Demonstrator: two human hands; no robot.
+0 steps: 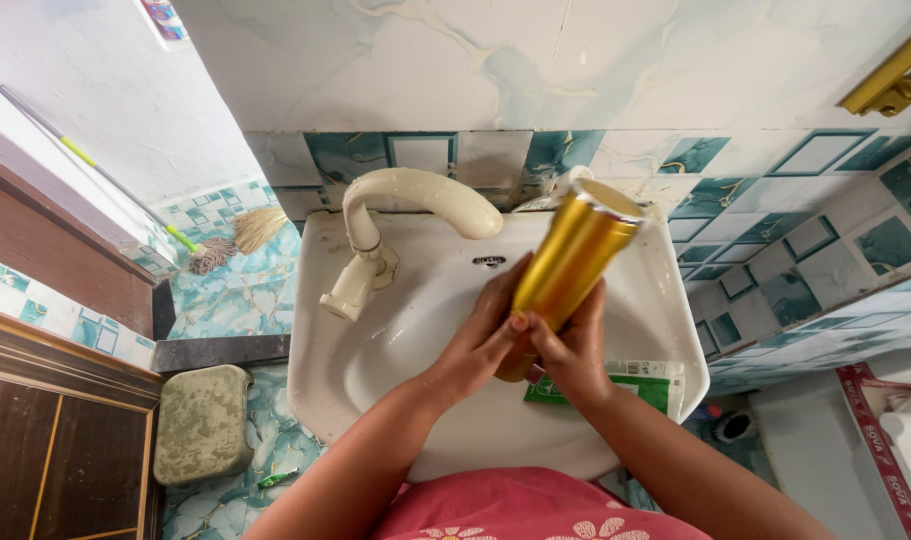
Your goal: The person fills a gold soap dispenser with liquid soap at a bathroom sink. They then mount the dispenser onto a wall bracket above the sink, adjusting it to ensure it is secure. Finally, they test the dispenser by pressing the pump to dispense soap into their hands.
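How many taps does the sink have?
1. The cream tap sits on the sink's back-left rim, left of the gold cup held in both hands. The cup could hide another.

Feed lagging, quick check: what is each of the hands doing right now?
Left hand: closed around the gold bottle over the sink.
Right hand: also gripping the bottle's lower part.

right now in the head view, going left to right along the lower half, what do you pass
wooden cabinet → stone-like block on the floor → white sink → left hand → gold tumbler → right hand → green and white packet
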